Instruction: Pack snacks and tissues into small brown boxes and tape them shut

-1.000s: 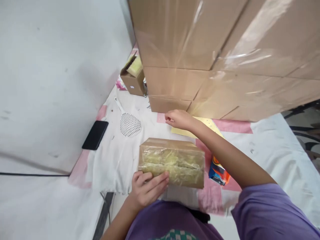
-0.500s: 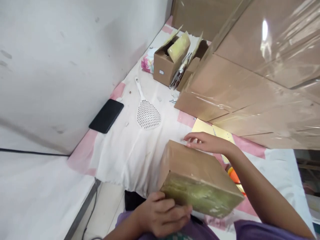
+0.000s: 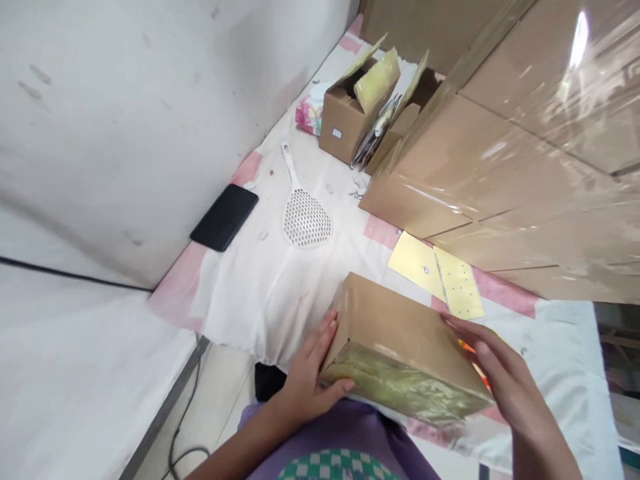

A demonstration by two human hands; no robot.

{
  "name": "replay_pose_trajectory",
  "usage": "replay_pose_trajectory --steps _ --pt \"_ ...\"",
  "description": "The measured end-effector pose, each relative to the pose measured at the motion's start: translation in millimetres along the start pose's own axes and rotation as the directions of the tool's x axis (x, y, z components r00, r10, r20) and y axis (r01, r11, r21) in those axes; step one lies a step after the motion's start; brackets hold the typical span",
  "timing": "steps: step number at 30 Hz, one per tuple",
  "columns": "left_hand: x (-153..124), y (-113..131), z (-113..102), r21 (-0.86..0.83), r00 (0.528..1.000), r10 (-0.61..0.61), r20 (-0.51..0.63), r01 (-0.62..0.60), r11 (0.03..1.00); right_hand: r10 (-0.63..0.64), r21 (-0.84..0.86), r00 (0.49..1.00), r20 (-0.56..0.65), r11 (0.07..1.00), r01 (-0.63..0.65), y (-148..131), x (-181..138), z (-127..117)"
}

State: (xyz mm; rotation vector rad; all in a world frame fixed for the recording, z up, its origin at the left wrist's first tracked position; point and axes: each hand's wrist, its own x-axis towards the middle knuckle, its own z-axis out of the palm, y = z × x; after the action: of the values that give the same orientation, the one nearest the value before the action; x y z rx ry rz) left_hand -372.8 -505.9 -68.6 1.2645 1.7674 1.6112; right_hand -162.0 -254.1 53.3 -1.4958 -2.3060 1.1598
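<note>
A brown cardboard box [image 3: 400,333] with yellowish tape over its near face sits tilted at the table's front edge. My left hand [image 3: 310,380] grips its left end, thumb on the taped face and fingers up the side. My right hand [image 3: 505,387] lies flat against the box's right side, fingers stretched out. Just beyond the box lie two yellow sheets [image 3: 440,277] on the white cloth [image 3: 260,293].
A tall stack of film-wrapped cartons [image 3: 525,147] fills the right and back. An open small carton [image 3: 350,107] with yellow packets stands at the back. A white perforated paddle [image 3: 303,213] and a black phone [image 3: 225,217] lie left of centre. A wall rises on the left.
My right hand left the box's far edge and came down onto its right side. My left hand shifted from under the taped face to the left end. The yellow sheets are uncovered.
</note>
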Motion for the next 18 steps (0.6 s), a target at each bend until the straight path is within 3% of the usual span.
replay_pose_trajectory --steps 2,6,8,11,15,18 --pt "-1.7 0.6 0.0 -0.010 1.000 -0.006 0.001 0.006 1.000 -0.043 0.201 0.998 0.056 0.979 0.031 13.6 -15.9 5.3" --pt "0.3 5.1 2.8 -0.009 0.999 -0.023 -0.042 0.023 1.000 -0.093 0.453 0.991 -0.093 0.883 0.126 38.7 -36.9 33.5" --pt "3.2 9.1 5.5 0.011 0.996 0.002 -0.087 -0.001 1.000 -0.062 0.467 0.986 -0.154 0.875 0.128 46.7 -43.5 47.2" --pt "7.0 16.5 9.9 0.044 0.973 0.160 -0.168 -0.155 0.987 0.006 0.448 0.982 -0.191 0.890 0.082 47.7 -49.9 58.5" --pt "8.8 27.8 16.7 0.113 0.880 0.424 -0.213 -0.409 0.905 0.016 0.452 0.982 -0.188 0.889 0.072 38.2 -50.0 61.7" --pt "9.5 34.1 20.7 0.159 0.834 0.505 -0.223 -0.480 0.862 -0.022 0.368 0.983 -0.184 0.926 0.089 32.0 -47.1 62.6"
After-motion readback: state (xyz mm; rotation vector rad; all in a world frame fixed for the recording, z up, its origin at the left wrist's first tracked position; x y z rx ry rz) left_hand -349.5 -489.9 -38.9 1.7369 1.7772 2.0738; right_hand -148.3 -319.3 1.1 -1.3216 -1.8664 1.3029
